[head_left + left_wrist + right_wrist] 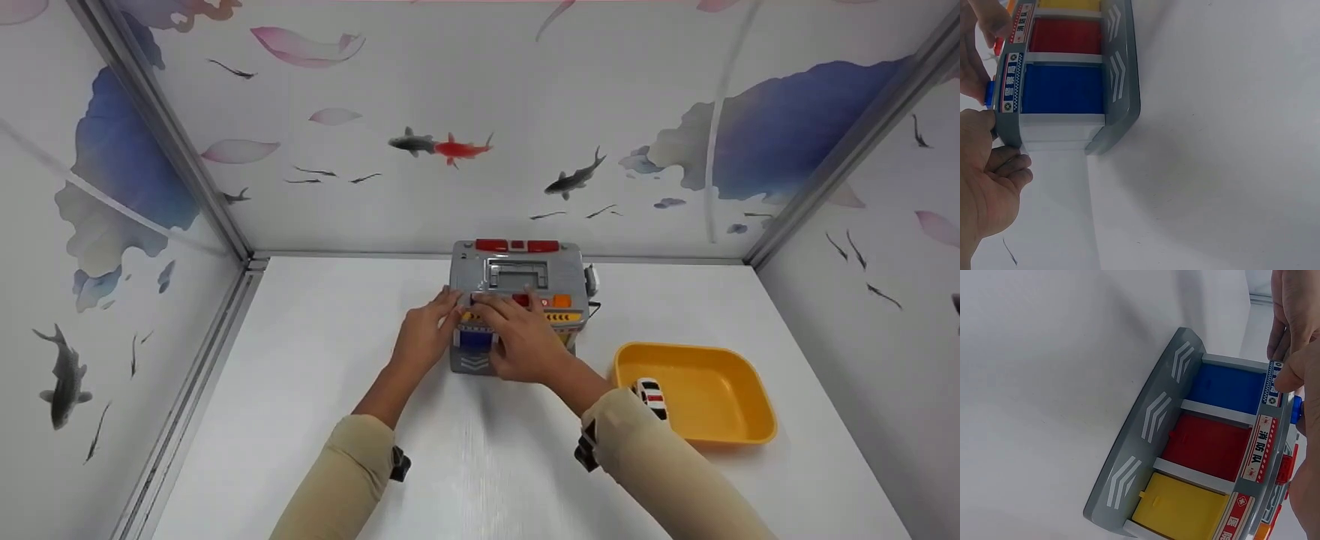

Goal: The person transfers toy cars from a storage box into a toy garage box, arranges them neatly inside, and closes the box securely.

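Observation:
A grey toy garage point(472, 274) stands against the back wall, its blue door point(1227, 388), red door point(1207, 445) and yellow door point(1179, 503) all down. My left hand point(426, 334) grips the garage's left top edge; in the left wrist view its thumb is on the roof side and its fingers curl below the edge. Over the front of the roof, my right hand point(529, 341) touches the area by a blue button point(989, 94), its thumb against the front label point(1273, 391). Part of that button is hidden by the fingers.
To the right of the garage sits a yellow tray point(720, 390) with a white toy car point(651, 397) at its left side. Printed wall panels point(480, 202) enclose the white table point(315, 322) at the back and both sides.

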Tool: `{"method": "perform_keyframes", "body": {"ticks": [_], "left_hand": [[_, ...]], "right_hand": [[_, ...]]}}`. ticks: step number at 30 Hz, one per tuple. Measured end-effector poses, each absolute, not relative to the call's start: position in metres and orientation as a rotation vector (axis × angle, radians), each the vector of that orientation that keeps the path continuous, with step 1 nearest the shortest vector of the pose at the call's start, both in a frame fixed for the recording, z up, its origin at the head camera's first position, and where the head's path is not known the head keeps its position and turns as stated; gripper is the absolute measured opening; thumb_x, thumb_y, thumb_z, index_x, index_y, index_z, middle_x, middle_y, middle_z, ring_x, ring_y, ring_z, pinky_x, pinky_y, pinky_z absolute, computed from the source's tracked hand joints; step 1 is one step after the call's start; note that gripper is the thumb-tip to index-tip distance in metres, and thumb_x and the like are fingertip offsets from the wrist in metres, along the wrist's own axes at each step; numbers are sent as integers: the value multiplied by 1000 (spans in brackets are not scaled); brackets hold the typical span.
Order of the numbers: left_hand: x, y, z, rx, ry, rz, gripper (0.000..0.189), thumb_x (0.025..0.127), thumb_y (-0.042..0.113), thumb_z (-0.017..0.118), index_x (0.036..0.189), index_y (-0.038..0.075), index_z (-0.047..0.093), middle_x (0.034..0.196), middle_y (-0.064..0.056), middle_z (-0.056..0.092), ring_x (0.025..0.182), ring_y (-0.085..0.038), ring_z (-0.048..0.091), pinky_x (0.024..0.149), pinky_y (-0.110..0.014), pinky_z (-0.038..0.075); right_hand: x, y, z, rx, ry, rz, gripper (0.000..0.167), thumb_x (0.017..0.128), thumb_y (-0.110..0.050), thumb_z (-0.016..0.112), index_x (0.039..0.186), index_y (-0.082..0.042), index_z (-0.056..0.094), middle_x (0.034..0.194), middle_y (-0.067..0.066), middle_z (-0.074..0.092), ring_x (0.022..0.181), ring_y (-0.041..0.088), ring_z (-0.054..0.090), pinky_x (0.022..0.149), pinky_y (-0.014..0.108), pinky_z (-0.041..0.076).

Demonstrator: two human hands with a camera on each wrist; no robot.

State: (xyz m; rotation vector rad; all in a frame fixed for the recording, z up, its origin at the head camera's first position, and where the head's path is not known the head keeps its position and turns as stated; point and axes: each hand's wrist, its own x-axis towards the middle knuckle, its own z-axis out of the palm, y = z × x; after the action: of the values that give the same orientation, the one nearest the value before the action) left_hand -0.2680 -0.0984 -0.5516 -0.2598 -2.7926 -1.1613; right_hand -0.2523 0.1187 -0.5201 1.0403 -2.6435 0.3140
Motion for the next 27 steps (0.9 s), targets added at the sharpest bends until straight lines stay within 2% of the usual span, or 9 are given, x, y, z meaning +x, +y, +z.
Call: {"method": "perform_keyframes", "body": {"ticks": [10,18,23,27], "left_hand": [[-266,-100,-550,-264,-2785,-1170,49,115,40,60,158,17,62,166,-13,53,153,-33,57,127,-51,48],[-266,-99,-552,-277,-2775,-1181,50,116,43,58,158,17,63,166,-16,53,152,-36,57,127,-54,49],[-266,-97,-551,-275,-2798,-1194,51,116,44,57,159,17,62,168,-14,51,154,-36,56,129,-54,47],[-267,-97,-550,-241,-2816,-1184,51,116,44,57,159,17,62,168,-12,52,156,-33,54,129,-51,46]], "right_hand": [[-252,118,-517,1026,-2717,290,71,91,-10,67,160,-18,52,164,4,61,151,27,60,130,81,28],[-251,128,-516,1091,-2726,322,63,95,-11,68,157,-20,61,170,4,55,159,31,50,129,83,26],[-249,141,-514,1098,-2746,334,59,100,-23,69,158,-26,61,173,4,51,161,39,43,130,82,26],[-244,157,-511,1106,-2729,344,62,100,-37,73,160,-30,59,169,5,53,157,40,43,130,81,28]]}}
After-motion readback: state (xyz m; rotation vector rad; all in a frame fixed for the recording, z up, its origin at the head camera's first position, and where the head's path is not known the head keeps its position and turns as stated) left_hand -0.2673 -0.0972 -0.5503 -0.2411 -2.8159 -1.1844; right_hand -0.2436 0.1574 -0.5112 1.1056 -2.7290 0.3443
